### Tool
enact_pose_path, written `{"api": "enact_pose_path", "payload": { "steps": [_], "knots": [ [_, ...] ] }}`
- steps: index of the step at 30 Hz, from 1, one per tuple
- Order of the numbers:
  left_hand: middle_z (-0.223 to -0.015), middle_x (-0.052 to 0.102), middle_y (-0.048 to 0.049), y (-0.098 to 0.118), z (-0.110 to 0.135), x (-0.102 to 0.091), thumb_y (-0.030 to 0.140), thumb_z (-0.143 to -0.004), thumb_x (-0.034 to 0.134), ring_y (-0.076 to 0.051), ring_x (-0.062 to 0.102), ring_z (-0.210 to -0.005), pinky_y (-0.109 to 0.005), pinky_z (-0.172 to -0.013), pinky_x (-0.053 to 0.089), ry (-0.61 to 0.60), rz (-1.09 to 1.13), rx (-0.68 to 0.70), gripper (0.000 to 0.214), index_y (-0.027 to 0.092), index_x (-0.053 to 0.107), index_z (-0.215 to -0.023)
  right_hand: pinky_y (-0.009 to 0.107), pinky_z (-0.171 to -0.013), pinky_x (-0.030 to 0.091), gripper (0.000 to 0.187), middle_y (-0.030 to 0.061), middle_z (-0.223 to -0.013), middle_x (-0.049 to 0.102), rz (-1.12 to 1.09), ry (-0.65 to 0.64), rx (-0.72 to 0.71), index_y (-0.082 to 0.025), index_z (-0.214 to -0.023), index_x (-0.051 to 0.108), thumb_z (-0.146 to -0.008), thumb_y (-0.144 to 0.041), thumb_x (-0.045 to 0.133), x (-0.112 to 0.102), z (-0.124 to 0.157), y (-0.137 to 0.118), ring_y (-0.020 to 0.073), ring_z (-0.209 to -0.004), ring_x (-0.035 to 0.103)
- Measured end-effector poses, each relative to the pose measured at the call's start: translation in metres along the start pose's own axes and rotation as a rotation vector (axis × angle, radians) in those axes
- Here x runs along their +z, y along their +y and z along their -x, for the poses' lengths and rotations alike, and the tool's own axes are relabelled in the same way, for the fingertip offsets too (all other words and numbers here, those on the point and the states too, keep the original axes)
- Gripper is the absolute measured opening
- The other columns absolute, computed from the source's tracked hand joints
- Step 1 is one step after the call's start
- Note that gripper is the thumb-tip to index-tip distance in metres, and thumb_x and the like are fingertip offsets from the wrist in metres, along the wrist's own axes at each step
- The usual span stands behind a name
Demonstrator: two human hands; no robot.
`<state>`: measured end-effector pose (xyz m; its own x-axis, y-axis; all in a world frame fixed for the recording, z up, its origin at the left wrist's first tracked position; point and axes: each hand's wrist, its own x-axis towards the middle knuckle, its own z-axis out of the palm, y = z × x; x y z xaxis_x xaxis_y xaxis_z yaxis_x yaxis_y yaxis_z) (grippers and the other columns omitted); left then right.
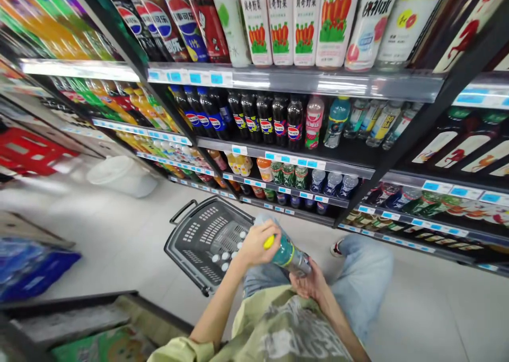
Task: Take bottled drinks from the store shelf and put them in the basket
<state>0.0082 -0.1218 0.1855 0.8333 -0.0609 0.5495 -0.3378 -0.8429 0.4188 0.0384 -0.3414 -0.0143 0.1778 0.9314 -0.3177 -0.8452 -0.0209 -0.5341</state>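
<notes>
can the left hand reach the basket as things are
Probably yes: the left hand is just beside the open basket, nothing between, though it now grips the green bottle.

Up top, white juice bottles [280,17] read 贝奇野菜. Left of them, big cola bottles [181,17] show the Pepsi globe and 事可乐. Smaller cola bottles [280,122] one shelf below carry the globe too. The green bottle [288,253] label is unreadable.

Stocked drink shelves [302,81] line a pale tiled floor [119,229].
</notes>
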Motion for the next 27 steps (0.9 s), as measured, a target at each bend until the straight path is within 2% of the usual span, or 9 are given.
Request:
{"api": "enact_pose_path", "payload": {
  "steps": [3,6,11,13,15,17,19,22,27],
  "knots": [
    [-0.075,0.066,-0.0002,-0.005,-0.012,-0.004,0.013,-0.093,0.051,-0.013,0.064,-0.066,-0.024,-0.062,0.05,0.116,-0.043,-0.129,0.018,0.022,0.06,-0.081,0.025,-0.048,0.051,0.063,0.0064,-0.075,0.072,0.023,0.076,-0.127,-0.019,-0.097,0.075,-0.062,-0.069,0.09,0.022,-0.004,-0.004,0.0228,-0.068,0.069],
    [-0.074,0.066,0.0004,-0.007,-0.021,-0.006,0.014,-0.087,0.051,-0.015,0.064,-0.066,-0.026,-0.067,0.052,0.222,-0.052,-0.294,0.014,0.023,0.06,-0.081,0.03,-0.074,0.059,0.06,0.0031,-0.109,0.076,0.033,0.266,-0.332,-0.028,-0.12,0.068,-0.068,-0.041,0.095,0.047,-0.011,-0.013,0.0233,-0.104,0.072],
    [-0.077,0.071,-0.001,-0.011,-0.032,-0.014,0.016,-0.079,0.054,-0.017,0.066,-0.07,-0.028,-0.073,0.054,0.222,-0.016,-0.471,0.01,0.022,0.062,-0.08,0.035,-0.08,0.058,0.097,-0.0021,-0.113,0.076,0.11,0.549,-0.512,-0.031,-0.147,0.044,-0.065,-0.039,0.096,0.061,-0.017,-0.034,0.0207,-0.095,0.072],
    [-0.077,0.071,-0.0015,-0.012,-0.034,-0.018,0.017,-0.078,0.054,-0.017,0.065,-0.071,-0.028,-0.073,0.053,0.188,0.003,-0.487,0.01,0.022,0.062,-0.079,0.03,-0.07,0.053,0.102,-0.0068,-0.089,0.075,0.187,0.574,-0.474,-0.026,-0.145,0.047,-0.058,-0.045,0.098,0.056,-0.013,-0.04,0.0168,-0.072,0.067],
    [-0.077,0.071,-0.0017,-0.013,-0.035,-0.022,0.017,-0.08,0.055,-0.016,0.065,-0.071,-0.028,-0.074,0.053,0.159,0.017,-0.47,0.009,0.021,0.063,-0.078,0.029,-0.062,0.047,0.083,-0.0099,-0.064,0.063,0.235,0.536,-0.355,-0.022,-0.125,0.063,-0.059,-0.062,0.093,0.049,-0.007,-0.042,0.013,-0.054,0.053],
    [-0.077,0.07,-0.0018,-0.013,-0.034,-0.025,0.018,-0.082,0.055,-0.016,0.064,-0.071,-0.028,-0.074,0.052,0.126,0.029,-0.428,0.01,0.021,0.062,-0.077,0.03,-0.058,0.044,0.069,-0.008,-0.049,0.049,0.248,0.469,-0.19,-0.022,-0.094,0.072,-0.07,-0.087,0.072,0.043,0.002,-0.044,0.0125,-0.048,0.041],
    [-0.077,0.069,-0.0018,-0.012,-0.034,-0.027,0.018,-0.084,0.054,-0.015,0.063,-0.07,-0.027,-0.073,0.052,0.097,0.044,-0.386,0.012,0.021,0.061,-0.075,0.033,-0.06,0.045,0.08,-0.0035,-0.045,0.047,0.247,0.39,-0.046,-0.024,-0.076,0.072,-0.078,-0.099,0.044,0.041,0.009,-0.045,0.0144,-0.048,0.041],
    [-0.075,0.065,-0.0011,-0.009,-0.032,-0.026,0.016,-0.08,0.055,-0.015,0.061,-0.069,-0.026,-0.07,0.05,0.108,0.049,-0.359,0.011,0.021,0.059,-0.072,0.036,-0.067,0.051,0.077,0.0017,-0.061,0.066,0.248,0.338,0.024,-0.023,-0.086,0.075,-0.078,-0.095,0.047,0.049,0.014,-0.046,0.0189,-0.059,0.056],
    [-0.072,0.063,-0.0004,-0.01,-0.032,-0.019,0.016,-0.078,0.054,-0.014,0.058,-0.065,-0.027,-0.067,0.048,0.162,0.01,-0.427,0.011,0.021,0.057,-0.069,0.038,-0.084,0.057,0.063,-0.0054,-0.098,0.08,0.291,0.574,-0.27,-0.03,-0.119,0.069,-0.063,-0.055,0.084,0.067,0.008,-0.042,0.0253,-0.099,0.071]
  ]
}}
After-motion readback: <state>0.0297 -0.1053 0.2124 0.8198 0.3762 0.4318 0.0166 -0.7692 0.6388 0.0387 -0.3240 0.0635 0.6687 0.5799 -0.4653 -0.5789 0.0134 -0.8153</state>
